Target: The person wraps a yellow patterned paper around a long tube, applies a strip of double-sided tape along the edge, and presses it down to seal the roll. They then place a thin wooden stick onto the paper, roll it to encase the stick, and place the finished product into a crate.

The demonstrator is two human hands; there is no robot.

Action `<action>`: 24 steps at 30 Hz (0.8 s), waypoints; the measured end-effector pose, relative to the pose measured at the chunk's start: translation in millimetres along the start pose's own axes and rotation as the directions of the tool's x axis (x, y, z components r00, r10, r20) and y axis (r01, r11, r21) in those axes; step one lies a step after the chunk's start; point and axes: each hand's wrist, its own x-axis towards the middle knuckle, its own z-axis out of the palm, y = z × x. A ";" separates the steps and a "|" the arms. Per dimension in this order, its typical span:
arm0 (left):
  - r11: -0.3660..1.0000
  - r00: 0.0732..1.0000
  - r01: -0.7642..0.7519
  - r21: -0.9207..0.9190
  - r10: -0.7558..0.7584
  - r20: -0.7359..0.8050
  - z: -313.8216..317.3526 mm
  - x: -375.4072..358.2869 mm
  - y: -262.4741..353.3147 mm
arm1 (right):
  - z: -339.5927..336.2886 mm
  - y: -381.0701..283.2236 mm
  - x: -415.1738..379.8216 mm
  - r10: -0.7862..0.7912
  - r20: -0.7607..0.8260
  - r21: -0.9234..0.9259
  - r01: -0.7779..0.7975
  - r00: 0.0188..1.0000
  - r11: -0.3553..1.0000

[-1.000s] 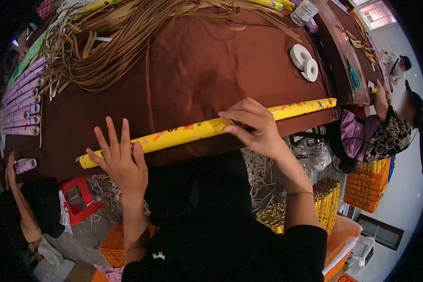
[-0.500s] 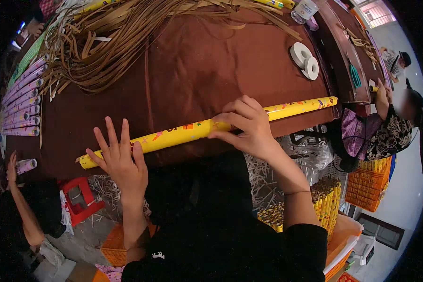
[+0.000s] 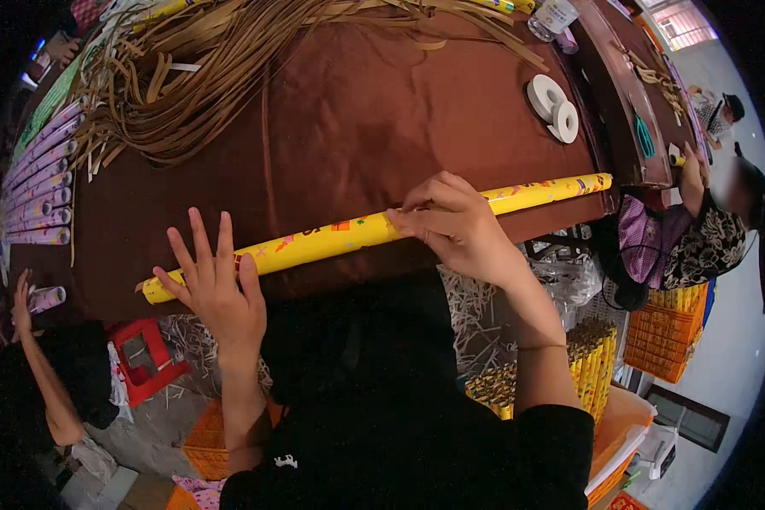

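Note:
A long yellow roll of printed wrapping paper (image 3: 314, 244) lies slantwise along the near edge of the brown-covered table (image 3: 348, 127). My left hand (image 3: 221, 293) rests flat near its left end, fingers spread over the paper. At the roll's middle, my right hand (image 3: 459, 225) has its thumb and fingertips pressed together against the paper. Whatever may be between those fingertips is too small to make out. Part of the roll is hidden behind both hands.
Brown strips (image 3: 178, 93) lie heaped at the back left, near stacked purple rolls (image 3: 42, 195). White tape rolls (image 3: 552, 106) sit at the right, below a clear bottle (image 3: 552, 19). A co-worker's hand (image 3: 21, 302) is at the left; another person (image 3: 697, 221) sits at the right.
My right hand's thumb and fingers have come together from a wider grip round the roll into a pinch. My left hand and the roll have barely moved.

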 end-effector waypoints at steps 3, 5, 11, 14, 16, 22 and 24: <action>1.000 1.000 0.003 0.004 -0.003 0.003 -0.8 0.3 0.5 | -6.0 0.3 2.0 -0.030 0.058 -0.024 0.032 0.998 0.999; 1.000 1.000 0.001 0.008 -0.001 0.003 0.2 -0.2 1.0 | -7.5 -1.2 2.1 -0.014 0.039 0.074 0.011 0.999 0.997; 1.000 1.000 -0.003 -0.004 0.003 -0.026 3.3 -0.8 -0.8 | -9.6 0.2 0.8 0.016 0.090 0.102 -0.025 0.996 0.994; 1.000 0.999 -0.011 0.005 0.011 -0.036 3.1 -0.5 -0.8 | -13.8 1.7 1.1 0.047 0.144 0.109 -0.064 0.988 0.992; 1.000 0.999 -0.011 0.007 0.011 -0.036 2.3 -0.2 -0.2 | -16.6 1.6 2.6 0.041 0.139 0.144 -0.061 0.989 0.988; 1.000 0.999 -0.014 -0.004 0.014 -0.038 2.7 -0.2 -0.2 | -22.0 5.5 -0.2 0.033 0.168 0.199 -0.066 0.985 0.978; 1.000 0.999 -0.013 -0.013 0.013 -0.037 2.7 -0.9 -0.3 | -25.7 7.8 -1.8 0.027 0.183 0.191 -0.063 0.983 0.979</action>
